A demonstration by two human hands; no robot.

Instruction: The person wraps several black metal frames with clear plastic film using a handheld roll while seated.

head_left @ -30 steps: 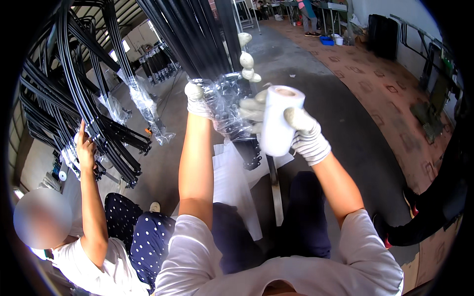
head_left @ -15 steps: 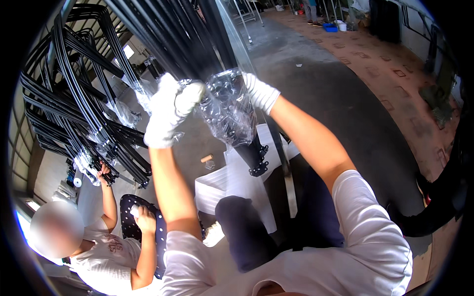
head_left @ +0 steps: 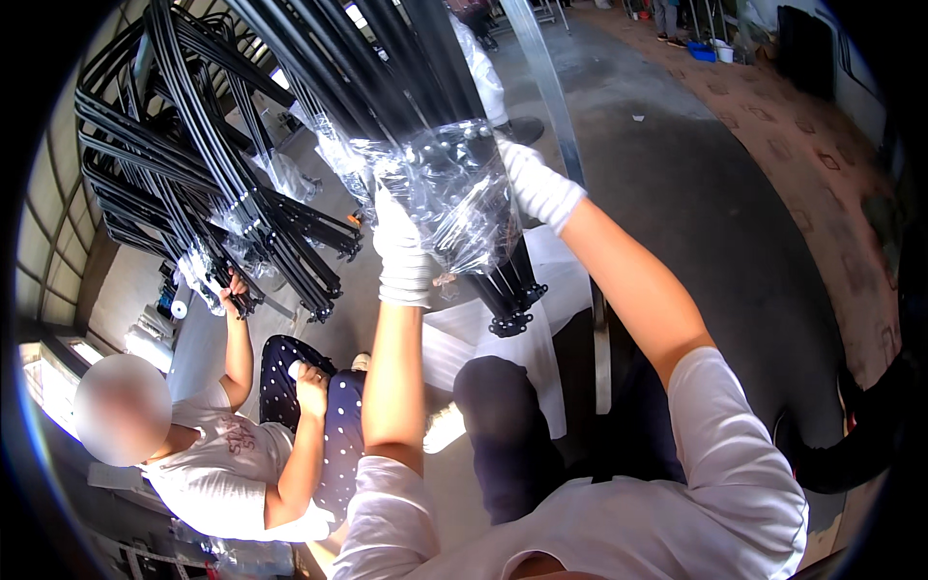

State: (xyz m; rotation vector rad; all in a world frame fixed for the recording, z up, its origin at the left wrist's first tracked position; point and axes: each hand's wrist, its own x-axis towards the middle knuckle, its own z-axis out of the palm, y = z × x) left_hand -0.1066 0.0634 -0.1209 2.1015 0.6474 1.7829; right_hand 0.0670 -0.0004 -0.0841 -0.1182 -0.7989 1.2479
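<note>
A bundle of black metal tubes (head_left: 372, 72) slants down in front of me. Clear plastic film (head_left: 459, 193) is wrapped around its lower part, crumpled and shiny. Below the film, the flanged tube ends (head_left: 510, 307) stick out. My left hand (head_left: 398, 237), in a white knitted glove, is closed on the film at the bundle's left side; glare blurs its fingertips. My right hand (head_left: 539, 184), gloved too, reaches around the right side of the bundle. Its fingers are mostly hidden behind the film and tubes.
Left of me, a seated person (head_left: 222, 454) touches bent black tubes (head_left: 184, 145), whose ends have film around them. An upright metal bar (head_left: 556, 106) stands close by my right hand. White sheeting (head_left: 541, 358) lies below the bundle. A blue tray (head_left: 702, 52) sits far right.
My left hand has come down and closer to the bundle, against the film. The film now spreads wider to the left. My right hand stays at the bundle's right side; the whole view has shifted.
</note>
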